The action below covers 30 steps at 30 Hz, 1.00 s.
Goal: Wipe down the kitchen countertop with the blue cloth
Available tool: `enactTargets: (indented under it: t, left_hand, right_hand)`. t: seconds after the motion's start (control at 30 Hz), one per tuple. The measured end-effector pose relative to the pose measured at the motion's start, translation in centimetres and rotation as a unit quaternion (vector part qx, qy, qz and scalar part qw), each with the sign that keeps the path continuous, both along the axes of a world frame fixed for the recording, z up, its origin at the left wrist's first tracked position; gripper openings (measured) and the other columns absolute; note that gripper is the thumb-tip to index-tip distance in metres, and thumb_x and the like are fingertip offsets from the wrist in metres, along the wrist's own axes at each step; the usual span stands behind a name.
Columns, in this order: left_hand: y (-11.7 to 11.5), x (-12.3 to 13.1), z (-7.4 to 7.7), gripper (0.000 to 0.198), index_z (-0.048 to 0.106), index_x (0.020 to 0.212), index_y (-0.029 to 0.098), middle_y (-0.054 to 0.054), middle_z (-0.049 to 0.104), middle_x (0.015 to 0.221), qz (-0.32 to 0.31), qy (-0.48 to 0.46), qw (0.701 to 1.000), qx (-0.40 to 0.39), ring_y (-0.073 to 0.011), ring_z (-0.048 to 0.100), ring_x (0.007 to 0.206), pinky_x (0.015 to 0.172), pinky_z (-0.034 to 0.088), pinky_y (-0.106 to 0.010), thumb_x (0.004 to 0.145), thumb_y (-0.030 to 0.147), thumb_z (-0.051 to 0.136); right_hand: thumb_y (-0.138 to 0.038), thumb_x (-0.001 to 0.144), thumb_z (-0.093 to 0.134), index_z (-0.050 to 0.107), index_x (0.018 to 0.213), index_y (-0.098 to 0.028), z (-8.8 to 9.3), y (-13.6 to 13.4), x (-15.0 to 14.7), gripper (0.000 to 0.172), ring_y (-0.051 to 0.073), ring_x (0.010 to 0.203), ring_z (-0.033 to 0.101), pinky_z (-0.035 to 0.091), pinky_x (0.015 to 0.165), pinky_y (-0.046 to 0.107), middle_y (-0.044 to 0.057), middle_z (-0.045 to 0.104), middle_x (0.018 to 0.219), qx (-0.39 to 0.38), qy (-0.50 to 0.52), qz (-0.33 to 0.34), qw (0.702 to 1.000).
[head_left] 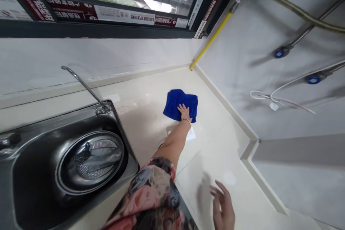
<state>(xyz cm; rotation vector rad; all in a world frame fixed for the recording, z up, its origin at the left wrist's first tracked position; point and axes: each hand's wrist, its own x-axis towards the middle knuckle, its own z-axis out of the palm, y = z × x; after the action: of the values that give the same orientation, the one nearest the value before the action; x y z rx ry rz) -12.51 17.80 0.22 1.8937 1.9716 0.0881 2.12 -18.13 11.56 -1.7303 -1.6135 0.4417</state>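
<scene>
A folded blue cloth [179,103] lies on the pale countertop [221,151] near the far corner. My left hand [184,111] reaches out over the counter and rests flat on the cloth's near edge, fingers spread; a thin bracelet circles the wrist and a floral sleeve covers the upper arm. My right hand [223,206] hovers low over the counter at the bottom of the view, fingers apart, holding nothing, slightly blurred. A small white slip [191,134] lies on the counter just under my left wrist.
A steel sink [32,158] with a round strainer basin [90,160] and a curved tap [83,86] fills the left. A window runs along the back. On the right wall are a yellow pipe [210,41], hoses with blue valves [279,53], and a white cable [272,97].
</scene>
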Motion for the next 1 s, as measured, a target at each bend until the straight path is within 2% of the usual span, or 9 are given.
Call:
enactTargets:
  t: [0.03, 0.07, 0.17, 0.27, 0.33, 0.53, 0.63, 0.8, 1.0]
  left_hand:
    - [-0.1, 0.0, 0.1, 0.086, 0.03, 0.163, 0.009, -0.023, 0.016, 0.17, 0.006, -0.013, 1.0, 0.003, -0.049, 0.004, 0.157, 0.125, 0.002, -0.07, 0.092, 0.043, 0.064]
    - [-0.1, 0.0, 0.2, 0.085, 0.031, 0.162, 0.01, -0.024, 0.017, 0.17, 0.012, -0.024, 1.0, 0.006, -0.0495, 0.004, 0.156, 0.125, 0.002, -0.072, 0.091, 0.044, 0.064]
    - [-0.2, 0.0, 0.3, 0.084, 0.034, 0.162, 0.014, -0.022, 0.022, 0.169, 0.028, -0.052, 0.998, 0.013, -0.0511, 0.003, 0.156, 0.121, 0.003, -0.077, 0.092, 0.052, 0.061]
    - [-0.2, 0.1, 0.3, 0.09, 0.031, 0.163, 0.019, -0.021, 0.024, 0.169, 0.037, -0.093, 0.994, 0.035, -0.0536, 0.006, 0.155, 0.119, 0.007, -0.08, 0.09, 0.063, 0.059]
    - [-0.3, 0.3, 0.1, 0.092, 0.029, 0.164, 0.023, -0.019, 0.024, 0.17, 0.041, -0.107, 0.992, 0.05, -0.0533, 0.008, 0.155, 0.12, 0.008, -0.08, 0.089, 0.068, 0.057]
    - [-0.6, 0.7, -1.0, 0.092, 0.03, 0.164, 0.019, -0.02, 0.021, 0.171, 0.042, -0.097, 0.993, 0.056, -0.0514, 0.0, 0.156, 0.121, 0.007, -0.078, 0.09, 0.068, 0.055]
    - [-0.4, 0.6, -1.6, 0.089, 0.029, 0.164, 0.018, -0.019, 0.02, 0.171, 0.034, -0.085, 0.994, 0.054, -0.0508, -0.001, 0.157, 0.121, 0.006, -0.078, 0.093, 0.065, 0.053]
    - [0.2, 0.3, -2.3, 0.083, 0.025, 0.165, 0.014, -0.02, 0.017, 0.171, -0.005, 0.008, 0.999, 0.039, -0.051, 0.005, 0.156, 0.123, 0.007, -0.075, 0.097, 0.056, 0.05]
    - [0.1, 0.2, -2.2, 0.082, 0.025, 0.165, 0.011, -0.021, 0.016, 0.171, 0.0, -0.032, 0.999, 0.042, -0.0509, 0.0, 0.156, 0.123, 0.006, -0.076, 0.096, 0.048, 0.052]
  right_hand:
    - [-0.04, 0.106, 0.051, 0.06, 0.134, -0.023, 0.4, 1.8, -1.2, 0.034, 0.026, 0.089, 0.076, 0.067, 0.068, 0.037, 0.012, 0.074, 0.11, 0.017, 0.01, 0.043, 0.999]
    - [-0.036, 0.106, 0.05, 0.057, 0.14, -0.023, 1.0, 3.6, -2.6, 0.037, 0.027, 0.1, 0.075, 0.068, 0.078, 0.041, 0.014, 0.071, 0.123, 0.028, 0.02, 0.091, 0.995]
    - [-0.024, 0.105, 0.045, 0.038, 0.158, -0.026, 3.7, 7.8, -7.1, 0.053, 0.03, 0.137, 0.056, 0.058, 0.107, 0.052, 0.015, 0.05, 0.154, 0.064, 0.011, 0.22, 0.973]
    - [-0.016, 0.103, 0.045, 0.024, 0.165, -0.026, 5.6, 9.6, -10.6, 0.066, 0.031, 0.152, 0.036, 0.046, 0.119, 0.057, 0.013, 0.036, 0.165, 0.081, -0.029, 0.307, 0.948]
    - [-0.012, 0.101, 0.044, 0.024, 0.165, -0.026, 5.9, 9.8, -11.6, 0.068, 0.03, 0.153, 0.033, 0.044, 0.121, 0.056, 0.013, 0.035, 0.166, 0.086, -0.035, 0.346, 0.934]
    - [-0.005, 0.098, 0.048, 0.049, 0.151, -0.026, 5.3, 10.0, -11.8, 0.057, 0.027, 0.144, 0.048, 0.051, 0.116, 0.052, 0.013, 0.055, 0.148, 0.11, 0.027, 0.349, 0.93]
    - [-0.003, 0.097, 0.051, 0.057, 0.142, -0.027, 5.1, 10.2, -12.0, 0.052, 0.026, 0.137, 0.055, 0.055, 0.111, 0.052, 0.012, 0.063, 0.137, 0.137, 0.05, 0.341, 0.929]
    - [-0.004, 0.097, 0.054, 0.059, 0.135, -0.026, 4.8, 10.1, -12.2, 0.045, 0.027, 0.132, 0.058, 0.058, 0.106, 0.052, 0.012, 0.065, 0.131, 0.147, 0.068, 0.324, 0.932]
    - [-0.007, 0.098, 0.051, 0.06, 0.131, -0.025, 5.7, 10.3, -11.4, 0.039, 0.027, 0.13, 0.057, 0.056, 0.107, 0.052, 0.012, 0.065, 0.129, 0.092, 0.081, 0.356, 0.926]
